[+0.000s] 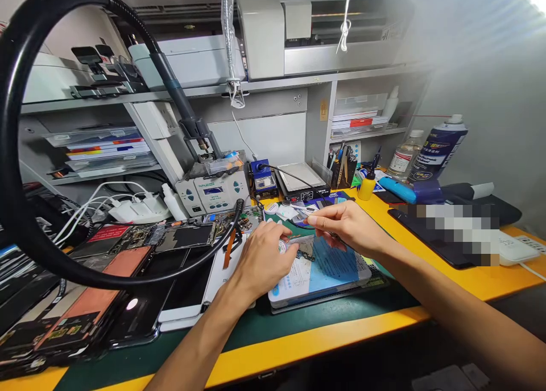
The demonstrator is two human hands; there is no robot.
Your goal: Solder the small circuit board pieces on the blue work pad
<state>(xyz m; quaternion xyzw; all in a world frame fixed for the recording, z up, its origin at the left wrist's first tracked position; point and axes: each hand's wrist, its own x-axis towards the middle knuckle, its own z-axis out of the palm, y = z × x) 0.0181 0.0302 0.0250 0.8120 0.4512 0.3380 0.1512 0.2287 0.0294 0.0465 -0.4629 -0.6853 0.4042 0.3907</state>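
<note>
My left hand (pixel 262 260) rests on the edge of a blue and white pad (pixel 324 268), fingers curled and pressing down a small circuit board part (pixel 303 248). My right hand (pixel 347 226) hovers just above the same part, fingers pinched on thin metal tweezers (pixel 303 213) whose tips point left. Both hands meet over the pad's upper left corner. The part under the fingers is mostly hidden.
Several opened phones (pixel 128 266) lie at the left under a thick black hose (pixel 25 197). A soldering station (pixel 213 192), a small blue unit (pixel 262 177), a hot plate (pixel 298 180), a yellow bottle (pixel 367 186) and a spray can (pixel 439 149) stand behind. Shelves (pixel 106 152) line the back.
</note>
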